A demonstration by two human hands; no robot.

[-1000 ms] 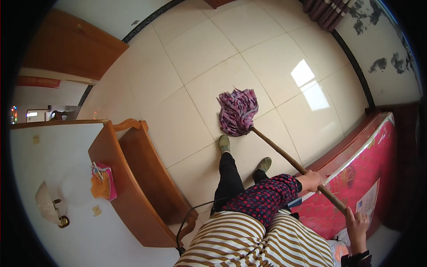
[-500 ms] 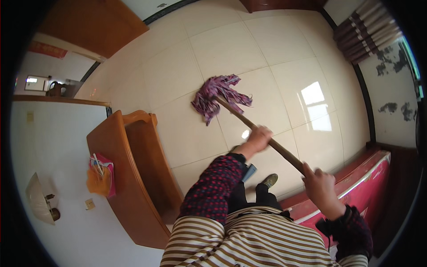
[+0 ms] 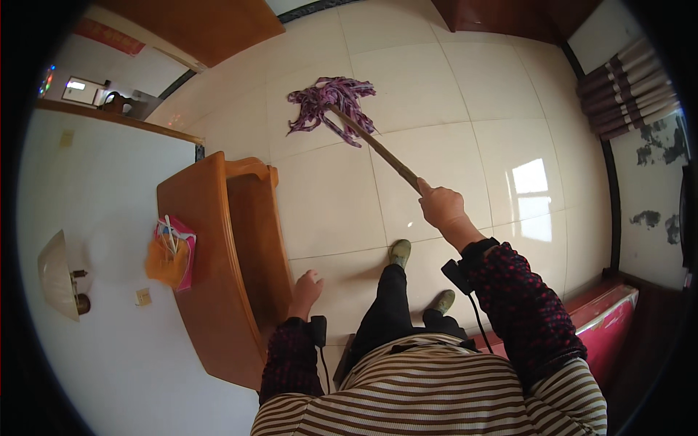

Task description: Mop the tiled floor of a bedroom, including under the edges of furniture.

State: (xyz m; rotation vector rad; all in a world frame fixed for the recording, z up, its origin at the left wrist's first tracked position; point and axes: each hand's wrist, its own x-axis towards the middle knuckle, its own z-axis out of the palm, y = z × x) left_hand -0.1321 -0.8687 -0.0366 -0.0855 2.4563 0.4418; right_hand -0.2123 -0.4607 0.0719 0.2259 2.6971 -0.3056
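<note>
Purple-and-pink fabric-strip mop [image 3: 331,102]: its head lies spread on the glossy cream-tiled floor [image 3: 429,156], ahead of me and slightly to my left; its long brown wooden handle [image 3: 378,149] slants back toward me.
My right hand [image 3: 442,207]: my fingers are wrapped around the handle; I cannot tell how far it runs past them.
My left hand [image 3: 306,293]: my fingers are loosely bent, free of any hold, well apart from the handle.
Black box-shaped devices [image 3: 456,276]: one at each of my wrists, a thin black cable trailing from it.
My olive-green shoes [image 3: 399,252]: both on the tiles, well apart from the mop's strands.
Orange-brown wooden cabinet [image 3: 196,211]: it hems me in on the left, its hollow side toward me; a pink packet [image 3: 187,272] and a crumpled orange-yellow item [image 3: 166,263] rest against its outer face in my view.
Red-brown wooden bed frame [image 3: 595,299]: it bounds the floor on my right, beside a shiny pink mattress [image 3: 612,327].
Dark red wooden furniture [image 3: 502,18]: it blocks the far edge, beyond the mop and to its right.
Brown-and-cream curtain [image 3: 629,91]: it hangs at the far right wall.
</note>
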